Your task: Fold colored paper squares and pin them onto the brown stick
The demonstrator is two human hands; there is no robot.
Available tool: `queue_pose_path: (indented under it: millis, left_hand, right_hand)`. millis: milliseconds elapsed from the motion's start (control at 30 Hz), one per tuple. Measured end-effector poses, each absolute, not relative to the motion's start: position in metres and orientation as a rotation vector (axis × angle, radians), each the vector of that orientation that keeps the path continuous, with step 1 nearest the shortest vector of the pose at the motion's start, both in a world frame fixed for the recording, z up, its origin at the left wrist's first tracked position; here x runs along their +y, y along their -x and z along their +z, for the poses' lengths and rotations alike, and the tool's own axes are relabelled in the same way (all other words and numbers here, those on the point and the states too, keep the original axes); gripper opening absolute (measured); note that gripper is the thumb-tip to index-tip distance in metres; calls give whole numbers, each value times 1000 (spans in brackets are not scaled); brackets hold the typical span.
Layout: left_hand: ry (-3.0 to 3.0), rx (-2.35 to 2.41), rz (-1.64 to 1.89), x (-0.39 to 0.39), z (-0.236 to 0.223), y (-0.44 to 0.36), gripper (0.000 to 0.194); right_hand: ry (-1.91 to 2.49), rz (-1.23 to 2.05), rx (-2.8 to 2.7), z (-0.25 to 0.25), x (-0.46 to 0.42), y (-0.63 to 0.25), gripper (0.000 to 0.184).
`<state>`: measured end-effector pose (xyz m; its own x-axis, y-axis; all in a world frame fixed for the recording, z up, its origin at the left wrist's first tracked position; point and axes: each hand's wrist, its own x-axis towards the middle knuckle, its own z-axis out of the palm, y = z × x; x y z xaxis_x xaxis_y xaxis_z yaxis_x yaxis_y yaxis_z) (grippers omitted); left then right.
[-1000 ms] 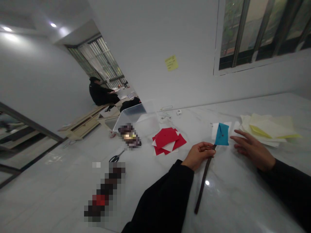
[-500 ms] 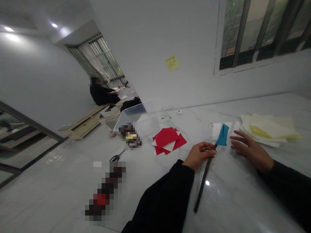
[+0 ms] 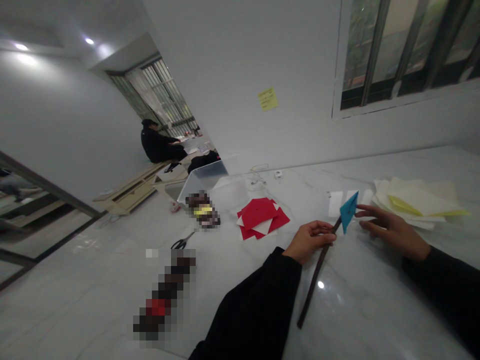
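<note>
My left hand is closed on a dark brown stick, gripping it just below its upper end. A blue paper pinwheel sits at the top of that stick, which slants down toward the front of the white table. To the right, my right hand has its fingers stretched toward the blue paper. Its index fingertip is at the paper's right edge; whether it touches cannot be told. Left of my hands lies a pile of red and white folded paper.
Cream and yellow paper sheets lie at the right rear. Black-handled scissors, a clear plastic bin and a cable are to the left. Two things there are pixelated. A person sits in the far background.
The blue paper has turned at the stick's top and shows a different, pointed outline. My right hand has shifted slightly, with its index finger closer to the paper. The left hand keeps its hold.
</note>
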<state>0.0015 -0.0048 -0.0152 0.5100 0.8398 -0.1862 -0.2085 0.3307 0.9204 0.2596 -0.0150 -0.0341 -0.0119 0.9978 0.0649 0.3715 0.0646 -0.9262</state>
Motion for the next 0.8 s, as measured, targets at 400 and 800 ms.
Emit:
queue_pose_path:
  millis: [400, 800]
  left_hand:
    - [-922, 728, 814, -4, -17, -2, 52]
    - [-956, 765, 816, -4, -16, -2, 53]
  right_hand:
    - [1513, 1102, -1525, -18, -21, -255, 68]
    - [1468, 894, -1479, -24, -24, -249, 59]
